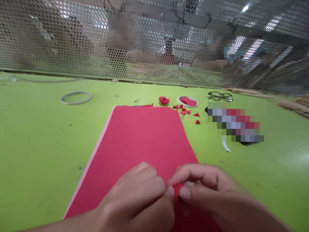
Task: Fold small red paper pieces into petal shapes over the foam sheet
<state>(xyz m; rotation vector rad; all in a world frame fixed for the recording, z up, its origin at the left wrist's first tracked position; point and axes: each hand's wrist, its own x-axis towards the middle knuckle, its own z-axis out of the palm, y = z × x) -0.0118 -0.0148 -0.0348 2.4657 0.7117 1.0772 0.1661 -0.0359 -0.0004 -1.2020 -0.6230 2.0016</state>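
Between my fingertips is a small piece of red paper (178, 189), partly covered by them. My left hand (142, 196) is closed, its thumb and curled fingers pressed to the paper's left side. My right hand (205, 185) pinches the same piece from the right with thumb and forefinger. Both hands are over a large red sheet (147, 138) lying flat, with a pale layer showing along its left edge. Past its far right corner lie several small folded red paper triangles (183, 111). A pleated red paper rosette (164, 100) sits by the far edge.
Beyond the sheet, a white ring (187, 97) encloses red paper pieces. Another white ring (76, 98) lies far left on the green table (43, 138). Glasses (220, 96) and a blurred-out phone-like object (234, 124) are at right. A perforated metal screen (149, 61) rises behind, people beyond it.
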